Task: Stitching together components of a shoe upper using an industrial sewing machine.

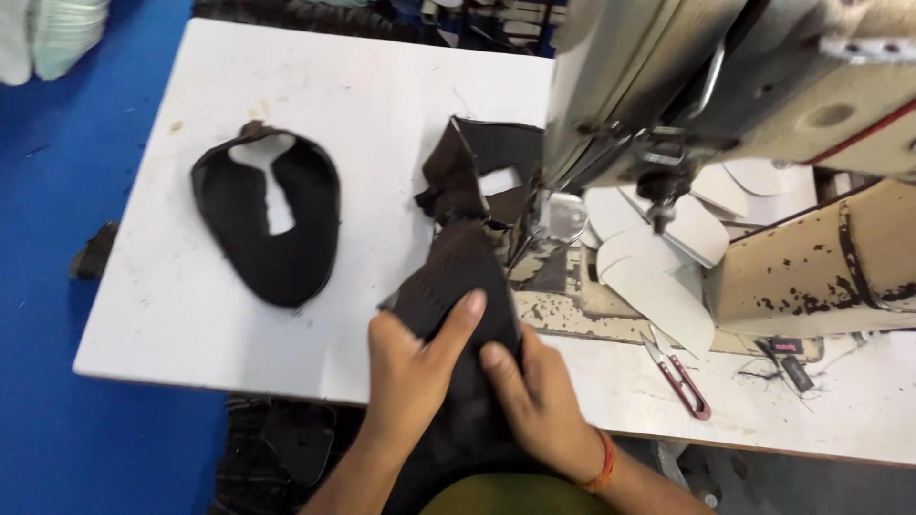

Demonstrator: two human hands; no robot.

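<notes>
A person sits at a white worktable (239, 324) before an industrial sewing machine (725, 105). Both hands grasp one dark brown shoe-upper piece (448, 277) at its near end: the left hand (410, 372) pinches its left edge, thumb on top, and the right hand (539, 396) presses its right side, so both are equally close. The piece's long axis runs away from the hands toward the presser foot (558, 219), where its far end touches more dark pieces (482, 167). Another dark upper (272, 215) lies flat, well apart to the left. Red thread snips (679, 374) rest to the right, near pale cut linings (658, 277).
</notes>
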